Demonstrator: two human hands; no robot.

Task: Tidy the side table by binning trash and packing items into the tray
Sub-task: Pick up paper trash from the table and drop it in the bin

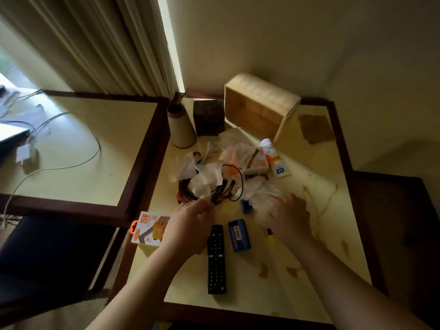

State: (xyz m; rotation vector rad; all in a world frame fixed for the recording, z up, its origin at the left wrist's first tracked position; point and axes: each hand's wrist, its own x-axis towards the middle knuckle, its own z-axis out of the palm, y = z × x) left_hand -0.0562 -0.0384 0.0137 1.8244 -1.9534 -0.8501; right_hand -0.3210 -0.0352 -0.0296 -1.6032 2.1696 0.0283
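I look down at the table (297, 246), and both hands are near the middle of the frame. My left hand (190, 217) has its fingers curled at the low edge of a bundle of black and red cables (209, 189), and it seems to pinch a bit of paper or cable there; the picture is too blurry for me to tell which. My right hand (289, 216) lies with its fingers spread on a crumpled white tissue (264, 198) just right of the cables.

More crumpled tissues (207, 177) sit on top of the cables and behind them, in a messy pile in the middle of the frame. A white tube (273, 157) with orange on it lies at the right side of the pile. A black remote (216, 258) lies below my left hand, pointing toward the bottom of the frame. A blue box (238, 235) lies just right of the remote. A small white and orange box (150, 231) hangs over the left edge of the table, partly under my left wrist. Something yellow (271, 238) peeks out under my right wrist.

At the top middle of the frame, a wooden tray (259, 108) stands tipped on its side against the wall. A dark cube (209, 116) and a tan cone-shaped vase (179, 126) stand left of it.
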